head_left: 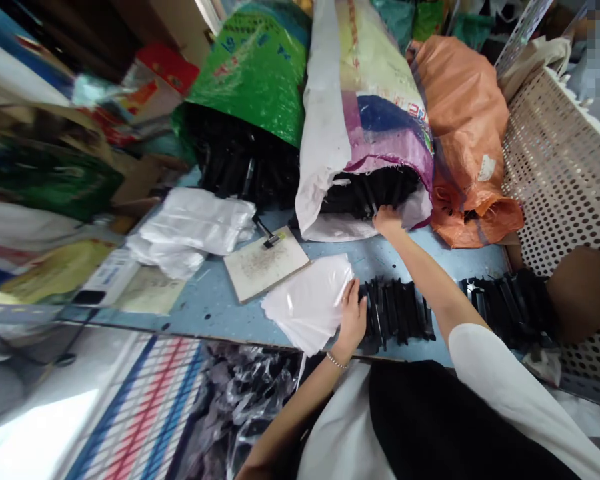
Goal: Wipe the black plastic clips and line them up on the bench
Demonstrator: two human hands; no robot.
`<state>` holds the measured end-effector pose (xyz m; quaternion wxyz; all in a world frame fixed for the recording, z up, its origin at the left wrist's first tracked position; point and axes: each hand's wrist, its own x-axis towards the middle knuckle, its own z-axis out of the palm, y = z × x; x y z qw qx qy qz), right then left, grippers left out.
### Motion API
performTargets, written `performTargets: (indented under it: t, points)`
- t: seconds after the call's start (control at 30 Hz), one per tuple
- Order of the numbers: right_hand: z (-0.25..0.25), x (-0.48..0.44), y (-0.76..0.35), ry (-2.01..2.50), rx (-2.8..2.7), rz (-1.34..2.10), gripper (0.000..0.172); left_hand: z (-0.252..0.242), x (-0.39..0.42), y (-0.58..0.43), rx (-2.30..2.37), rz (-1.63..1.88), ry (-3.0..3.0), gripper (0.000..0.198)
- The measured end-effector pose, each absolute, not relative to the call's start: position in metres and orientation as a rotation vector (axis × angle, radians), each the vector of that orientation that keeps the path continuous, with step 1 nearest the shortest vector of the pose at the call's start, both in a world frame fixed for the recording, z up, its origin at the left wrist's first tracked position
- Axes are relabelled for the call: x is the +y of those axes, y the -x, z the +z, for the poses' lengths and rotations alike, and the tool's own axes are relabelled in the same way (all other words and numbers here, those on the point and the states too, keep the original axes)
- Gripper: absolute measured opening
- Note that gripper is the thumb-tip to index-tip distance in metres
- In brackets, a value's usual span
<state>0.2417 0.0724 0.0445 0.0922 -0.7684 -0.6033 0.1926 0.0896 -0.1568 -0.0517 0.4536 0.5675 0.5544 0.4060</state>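
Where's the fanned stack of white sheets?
In the head view, the stack lies below centre, between the pale board on its left and the black pieces on its right, beside the left hand.

Black parts point(397, 310), orange sack point(463, 113)

The head view looks forward and down, seemingly close above the bench point(203, 303).

Right hand point(387, 220) at mouth of white-purple sack point(370, 100) — fingertips hidden, grip unclear. Sack top cut off by upper edge. Orange sack point(465, 120): contents too dark to tell. Perforated basket point(560, 153) cut off right — dark green bag point(45, 180) blurred.
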Motion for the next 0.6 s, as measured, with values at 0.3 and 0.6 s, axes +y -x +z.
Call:
performTargets:
  t: [0.3, 0.6]
  points:
    - [0.049, 0.018, -0.275, 2.009, -1.646, 0.99, 0.024, -0.02, -0.121, -0.08, 1.193, 1.162, -1.229, 0.055]
    - [0.055, -0.123, -0.273, 1.445, -1.621, 1.399, 0.042, 0.051, -0.095, -0.089, 0.667, 1.021, -0.52, 0.063]
